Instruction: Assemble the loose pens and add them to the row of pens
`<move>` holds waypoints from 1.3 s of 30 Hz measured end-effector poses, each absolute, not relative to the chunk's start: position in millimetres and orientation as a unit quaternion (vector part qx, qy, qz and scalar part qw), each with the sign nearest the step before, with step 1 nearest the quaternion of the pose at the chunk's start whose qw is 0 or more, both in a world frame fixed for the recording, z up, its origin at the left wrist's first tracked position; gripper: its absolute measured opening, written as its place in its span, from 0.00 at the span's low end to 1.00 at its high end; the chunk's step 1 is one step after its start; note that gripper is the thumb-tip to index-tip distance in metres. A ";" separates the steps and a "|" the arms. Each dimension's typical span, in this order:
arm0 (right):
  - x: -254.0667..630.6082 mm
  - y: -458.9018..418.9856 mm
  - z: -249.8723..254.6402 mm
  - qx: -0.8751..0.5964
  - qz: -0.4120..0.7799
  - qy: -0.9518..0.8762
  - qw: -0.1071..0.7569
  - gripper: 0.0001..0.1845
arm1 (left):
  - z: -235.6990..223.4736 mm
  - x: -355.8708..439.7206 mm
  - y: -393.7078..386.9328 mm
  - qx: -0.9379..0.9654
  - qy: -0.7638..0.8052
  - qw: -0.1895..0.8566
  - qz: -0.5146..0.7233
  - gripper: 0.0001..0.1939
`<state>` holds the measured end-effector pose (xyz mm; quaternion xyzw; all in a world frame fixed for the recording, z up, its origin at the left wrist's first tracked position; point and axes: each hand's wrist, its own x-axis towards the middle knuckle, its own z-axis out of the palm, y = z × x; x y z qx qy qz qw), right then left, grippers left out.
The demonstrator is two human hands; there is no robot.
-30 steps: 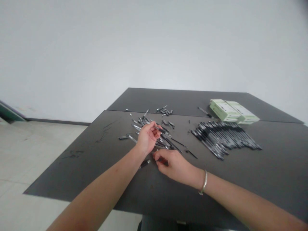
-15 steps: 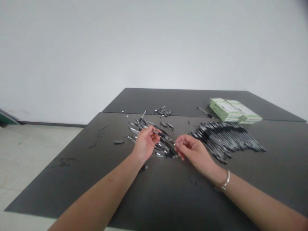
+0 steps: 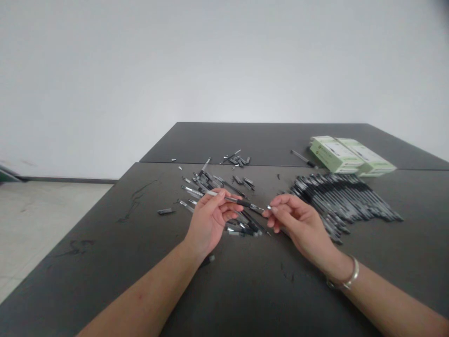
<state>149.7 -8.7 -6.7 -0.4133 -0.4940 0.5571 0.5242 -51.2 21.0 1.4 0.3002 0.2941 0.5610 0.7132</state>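
My left hand [image 3: 206, 222] is closed round a gel pen [image 3: 242, 202] with a clear barrel and black grip, its bare point facing right. Between the thumb and fingers of my right hand [image 3: 298, 217] is a small silver pen tip cone [image 3: 269, 208], right beside the pen's point. Whether the two touch, I cannot tell. Beneath and behind my left hand lies a loose heap of pens [image 3: 191, 191], partly hidden by it. To the right of my right hand, many pens [image 3: 345, 194] lie side by side in a fanned row.
Two light green boxes [image 3: 338, 161] stand behind the row, with a single pen [image 3: 302, 158] to their left. Several black caps [image 3: 240, 161] lie beyond the heap, and one cap [image 3: 166, 211] is off to its left. The dark table [image 3: 115, 262] has a seam across it.
My right hand, with the silver cone, has shifted right in view. The pen in my left hand now reaches further right, its point near the cone. The view has moved slightly.
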 end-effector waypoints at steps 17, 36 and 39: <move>146.3 -15.8 0.2 -0.445 0.505 -0.537 0.508 0.05 | 4.9 -46.6 15.0 0.326 0.298 0.705 0.555 0.04; 145.4 -16.9 0.4 -0.495 0.459 -0.554 0.487 0.10 | 6.1 -43.9 8.4 0.380 0.277 0.706 0.530 0.04; 145.6 -17.5 0.7 -0.497 0.461 -0.562 0.474 0.12 | 6.0 -43.7 8.1 0.387 0.274 0.704 0.529 0.04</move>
